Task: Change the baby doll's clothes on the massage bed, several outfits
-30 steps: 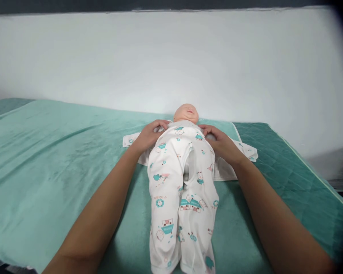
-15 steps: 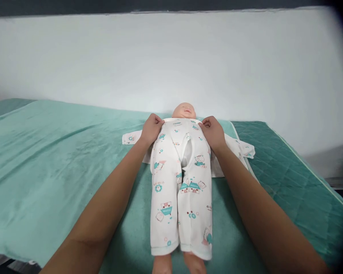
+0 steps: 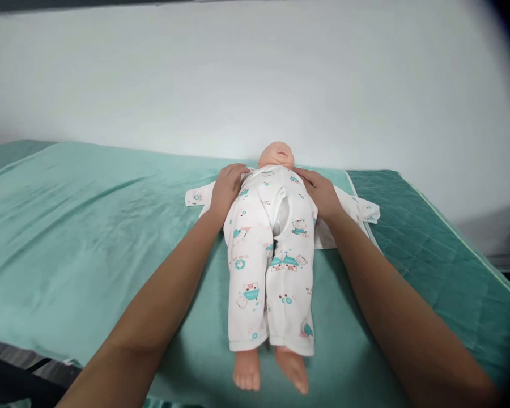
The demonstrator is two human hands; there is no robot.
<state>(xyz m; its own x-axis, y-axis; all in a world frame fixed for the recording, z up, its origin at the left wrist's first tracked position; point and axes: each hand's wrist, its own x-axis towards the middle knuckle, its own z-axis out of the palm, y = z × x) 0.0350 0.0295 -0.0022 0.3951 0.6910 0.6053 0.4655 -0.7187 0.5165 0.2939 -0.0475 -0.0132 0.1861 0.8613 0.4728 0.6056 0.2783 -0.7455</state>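
Note:
A baby doll [image 3: 276, 154] lies on its back, head toward the wall and bare feet toward me. White printed open-crotch pants [image 3: 249, 249] cover its legs and reach high up the torso. Under the doll a white printed shirt [image 3: 348, 205] is spread with both sleeves out to the sides. My left hand [image 3: 228, 184] rests at the left side of the doll's chest, fingers extended along the waistband. On the other side, my right hand [image 3: 321, 190] lies with its fingers laid flat against the pants' top edge. Neither hand visibly grips the cloth; some fingertips are hidden.
A light green sheet [image 3: 110, 238] covers the bed surface, and a darker quilted pad [image 3: 412, 226] shows on the right. A white wall [image 3: 255, 79] stands directly behind the doll's head. Floor and a dark object [image 3: 12, 379] appear at lower left.
Both hands have gone from pinching the pants' waistband to lying with fingers extended at its sides. The view has shifted, so the doll's feet now show fully.

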